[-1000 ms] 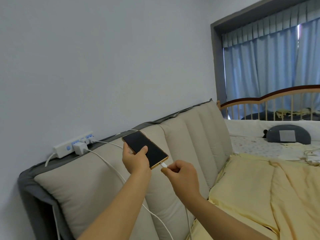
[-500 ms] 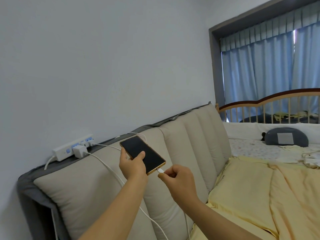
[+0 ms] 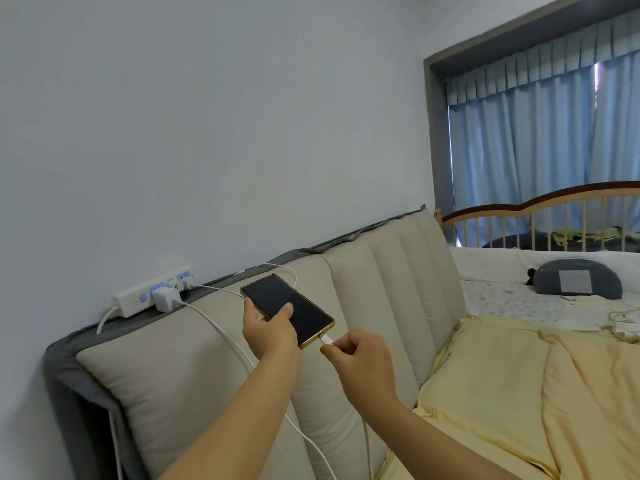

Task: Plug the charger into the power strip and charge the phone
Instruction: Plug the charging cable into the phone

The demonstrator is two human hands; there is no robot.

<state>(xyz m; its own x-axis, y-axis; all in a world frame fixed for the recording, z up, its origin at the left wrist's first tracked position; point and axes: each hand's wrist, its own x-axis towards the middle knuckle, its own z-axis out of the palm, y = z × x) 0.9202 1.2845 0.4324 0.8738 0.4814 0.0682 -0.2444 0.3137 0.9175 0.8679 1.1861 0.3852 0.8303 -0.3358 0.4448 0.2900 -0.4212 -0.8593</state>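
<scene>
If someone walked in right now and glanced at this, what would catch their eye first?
First the two hands mid-frame: the left hand holds a dark-screened phone while the right hand pinches a white cable plug at its lower edge. Next, the white power strip on top of the grey headboard at left, with a white charger plugged in.

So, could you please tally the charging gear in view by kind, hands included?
Power strip: 1
White charger plugged into the strip: 1
Phone, held in the left hand: 1
Cable plug at the phone's port, pinched by the right hand: 1
Hands: 2
Total: 6
</scene>
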